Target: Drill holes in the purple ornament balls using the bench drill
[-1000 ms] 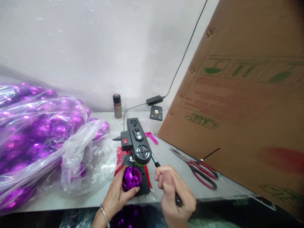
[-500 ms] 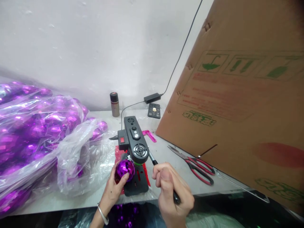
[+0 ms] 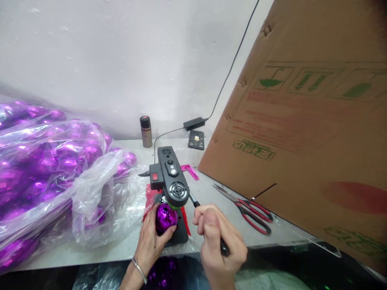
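Observation:
A shiny purple faceted ball (image 3: 166, 217) rests in the grip of my left hand (image 3: 151, 237), thumb on its near side and fingers on its left. It sits just under the front end of a small black bench machine (image 3: 173, 175) with round vents and a red switch. The machine's black base (image 3: 177, 237) lies beneath the ball. My right hand (image 3: 222, 245) is closed around the black grip of a lever (image 3: 196, 201) that runs to the machine's right side. Whether the ball touches the machine's underside is hidden.
Left on the table lie clear plastic bags of purple balls (image 3: 57, 165). Red-handled scissors (image 3: 252, 211) lie right, before a big cardboard box (image 3: 302, 133). Behind stand a dark-capped bottle (image 3: 146, 133), a power adapter (image 3: 194, 123) and a black phone-like slab (image 3: 196, 140).
My left hand has moved the purple ball a little to the right, further under the machine's head. My right hand stays on the lever, almost unmoved.

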`<state>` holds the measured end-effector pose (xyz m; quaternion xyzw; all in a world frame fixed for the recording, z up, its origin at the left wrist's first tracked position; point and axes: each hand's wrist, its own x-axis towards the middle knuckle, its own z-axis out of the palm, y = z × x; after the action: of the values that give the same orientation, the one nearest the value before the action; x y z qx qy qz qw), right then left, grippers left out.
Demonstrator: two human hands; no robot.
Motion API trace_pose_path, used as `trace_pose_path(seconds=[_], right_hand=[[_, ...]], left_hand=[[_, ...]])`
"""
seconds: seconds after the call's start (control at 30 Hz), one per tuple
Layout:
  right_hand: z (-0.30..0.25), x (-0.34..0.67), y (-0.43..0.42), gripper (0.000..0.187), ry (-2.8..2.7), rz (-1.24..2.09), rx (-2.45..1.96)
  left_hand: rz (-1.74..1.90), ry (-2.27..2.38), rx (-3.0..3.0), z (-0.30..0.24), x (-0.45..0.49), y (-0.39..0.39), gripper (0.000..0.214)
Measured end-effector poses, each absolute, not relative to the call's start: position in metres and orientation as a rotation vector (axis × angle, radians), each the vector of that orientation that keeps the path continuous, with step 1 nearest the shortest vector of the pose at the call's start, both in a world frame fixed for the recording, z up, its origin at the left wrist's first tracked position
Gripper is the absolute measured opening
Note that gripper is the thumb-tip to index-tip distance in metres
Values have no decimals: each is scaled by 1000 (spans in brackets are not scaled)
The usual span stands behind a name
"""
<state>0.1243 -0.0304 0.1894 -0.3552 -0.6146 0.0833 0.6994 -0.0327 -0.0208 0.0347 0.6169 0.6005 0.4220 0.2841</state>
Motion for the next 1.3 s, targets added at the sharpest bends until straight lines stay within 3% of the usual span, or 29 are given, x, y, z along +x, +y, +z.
trace_pose_path(seconds=[0.27,0.57,1.3], right_hand=[[196,123,-31,33,-1382,186,-835],[199,124,-32,35,-1380,208,-854],[202,122,-32,39,-1336,234,-852]], left_hand=[[1230,1666,1812,25,-19,-17,67],[1170,1610,1795,9,-20,-15,81],[1066,1519,1514,20,-37,-3,86]])
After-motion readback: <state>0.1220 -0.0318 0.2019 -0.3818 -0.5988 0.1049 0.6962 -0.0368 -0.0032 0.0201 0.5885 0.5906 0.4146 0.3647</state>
